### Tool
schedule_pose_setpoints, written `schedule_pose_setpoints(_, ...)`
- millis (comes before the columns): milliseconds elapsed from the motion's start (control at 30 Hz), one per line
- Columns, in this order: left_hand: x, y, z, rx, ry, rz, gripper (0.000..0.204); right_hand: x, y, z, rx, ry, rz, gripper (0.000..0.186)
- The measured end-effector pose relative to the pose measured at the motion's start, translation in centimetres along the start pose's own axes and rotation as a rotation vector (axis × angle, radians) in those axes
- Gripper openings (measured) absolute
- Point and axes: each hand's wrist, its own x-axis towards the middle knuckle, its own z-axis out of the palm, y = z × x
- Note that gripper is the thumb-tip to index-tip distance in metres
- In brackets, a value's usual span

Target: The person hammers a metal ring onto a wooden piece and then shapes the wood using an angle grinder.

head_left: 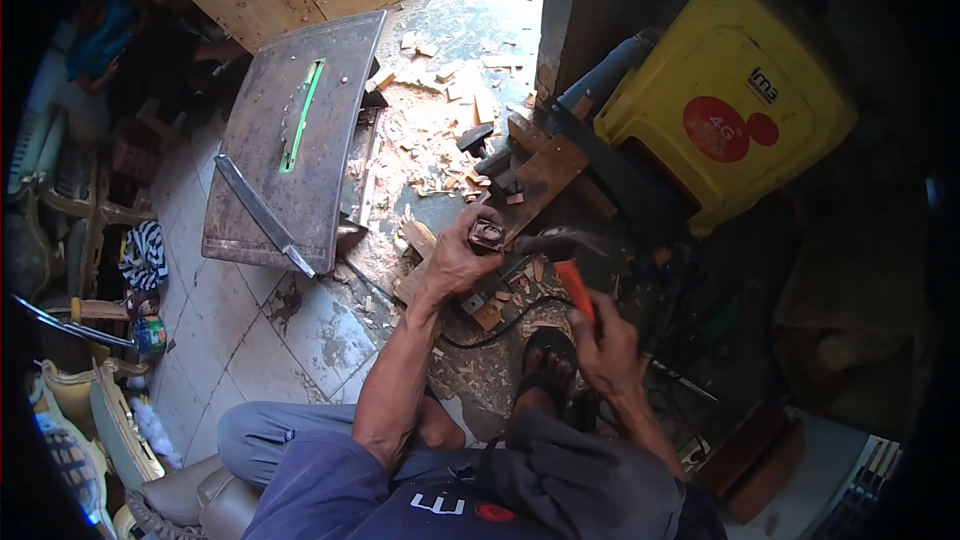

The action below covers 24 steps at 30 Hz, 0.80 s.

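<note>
On the left, a flat, worn brown tabletop (260, 130) with a green-edged slot bears a long, slim blade (258, 208). Rightward, the left hand (460, 258) wraps a squarish wooden piece (487, 233), its end showing at the fist's right, its length hidden. The hammer (575, 290) points far and slightly left, its blurred head beyond the right hand (608, 352), which clasps its smooth orange handle.

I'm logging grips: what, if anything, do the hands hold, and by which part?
Right hand: a hammer, by its orange handle. Left hand: a dark blocky piece, around its sides.
</note>
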Motion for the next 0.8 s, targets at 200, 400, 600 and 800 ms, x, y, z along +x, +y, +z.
schedule_pose_setpoints(200, -0.1, 0.2, -0.9, -0.179, 0.067, 0.002, 0.041, 1.5, -4.0, 0.2, 0.558, 0.266, -0.563, 0.021)
schedule_pose_setpoints(400, -0.5, 0.7, -1.2, -0.189, 0.061, 0.02, 0.038, 3.9, -2.1, 2.7, -0.245, -0.089, -0.276, 0.024)
schedule_pose_setpoints(600, 0.1, 0.3, -0.6, -0.16, 0.052, 0.042, 0.038, 2.7, -2.0, 1.6, 0.016, 0.055, -0.563, 0.02)
schedule_pose_setpoints(800, -0.6, 0.6, -1.7, -0.211, 0.044, 0.011, 0.04, 3.9, -7.2, 0.3, -0.035, -0.056, -0.352, 0.031)
